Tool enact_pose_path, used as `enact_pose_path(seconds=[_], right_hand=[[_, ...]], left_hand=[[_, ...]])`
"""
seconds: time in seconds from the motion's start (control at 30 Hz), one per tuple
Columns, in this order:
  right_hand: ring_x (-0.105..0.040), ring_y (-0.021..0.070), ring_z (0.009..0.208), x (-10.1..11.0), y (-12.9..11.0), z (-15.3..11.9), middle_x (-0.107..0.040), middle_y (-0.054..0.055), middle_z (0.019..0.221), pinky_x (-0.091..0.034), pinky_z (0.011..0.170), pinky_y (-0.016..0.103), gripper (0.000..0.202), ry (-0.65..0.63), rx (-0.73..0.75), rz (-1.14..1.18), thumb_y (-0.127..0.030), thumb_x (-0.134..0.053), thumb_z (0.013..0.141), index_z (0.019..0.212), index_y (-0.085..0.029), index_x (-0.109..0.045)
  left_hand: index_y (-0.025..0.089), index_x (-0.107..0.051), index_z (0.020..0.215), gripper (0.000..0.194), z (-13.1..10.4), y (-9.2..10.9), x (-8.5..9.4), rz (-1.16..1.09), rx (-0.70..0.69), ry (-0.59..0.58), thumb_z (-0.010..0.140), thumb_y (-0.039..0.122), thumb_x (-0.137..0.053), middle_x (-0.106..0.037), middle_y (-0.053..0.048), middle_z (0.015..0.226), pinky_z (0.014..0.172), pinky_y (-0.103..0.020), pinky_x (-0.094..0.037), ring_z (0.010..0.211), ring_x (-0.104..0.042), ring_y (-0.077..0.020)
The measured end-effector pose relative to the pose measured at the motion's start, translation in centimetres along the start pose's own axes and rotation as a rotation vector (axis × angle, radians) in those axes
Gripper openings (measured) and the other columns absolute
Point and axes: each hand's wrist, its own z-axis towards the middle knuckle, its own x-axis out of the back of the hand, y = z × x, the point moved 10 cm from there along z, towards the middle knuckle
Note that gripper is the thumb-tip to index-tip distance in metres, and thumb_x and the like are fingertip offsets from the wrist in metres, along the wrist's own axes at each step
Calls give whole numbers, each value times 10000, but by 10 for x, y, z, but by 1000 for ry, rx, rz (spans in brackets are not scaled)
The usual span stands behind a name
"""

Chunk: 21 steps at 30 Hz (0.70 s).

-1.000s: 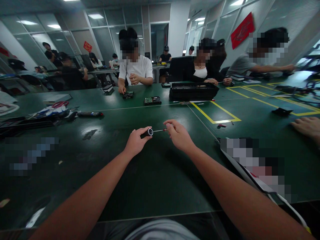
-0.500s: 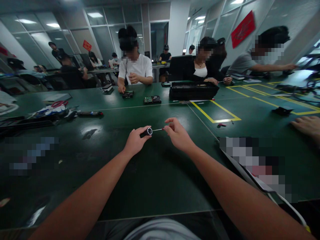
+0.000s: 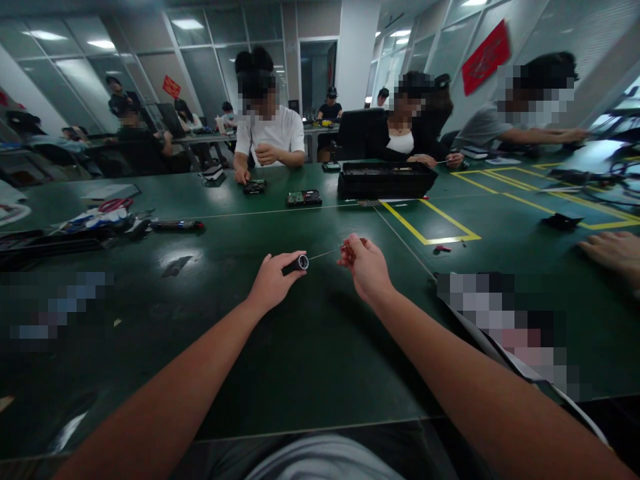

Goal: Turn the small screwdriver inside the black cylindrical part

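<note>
My left hand (image 3: 274, 275) is closed round a short black cylinder (image 3: 296, 265) with a pale ring at its end facing me. From beside that ring a thin metal rod (image 3: 324, 255) runs right, to the fingertips of my right hand (image 3: 369, 265). The right fingers are curled and pinched at the rod's far end, where a small reddish part shows. Both hands are raised over the green table (image 3: 300, 373).
A black tray (image 3: 387, 181) and a green circuit board device (image 3: 304, 197) lie farther back. A dark pen-like tool (image 3: 177, 226) and cables (image 3: 116, 205) are at left. Other people sit opposite; a person's hand (image 3: 613, 252) rests at right.
My right hand has moved right, away from my left hand, and its fingers have curled in more. More of the rod shows between the hands. The left hand has shifted slightly right.
</note>
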Motion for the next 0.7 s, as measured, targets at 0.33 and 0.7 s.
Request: enact_pose_path(seconds=[0.33,0.7], right_hand=[[-592,143,657,-12,-10,-7,-639,-4,744,-500,645,313,344,-79,126,-152,-560,-660,853,857,-218,-621],[-569,141,583,-19,-22,-14,-628,-8,670,-477,611,307,342,-136,182,-313,-543,-623,901,856,-205,-652]], left_hand=[[346,-621,1344,431,-1,5,-3,24,6,-20,920,302,-683,-665,-23,1360,1233,-634,-169,1295,-575,-272],[337,-636,1331,421,-2,3,-2,14,10,-5,914,292,-678,-680,-38,1330,1224,-650,-177,1273,-585,-281]])
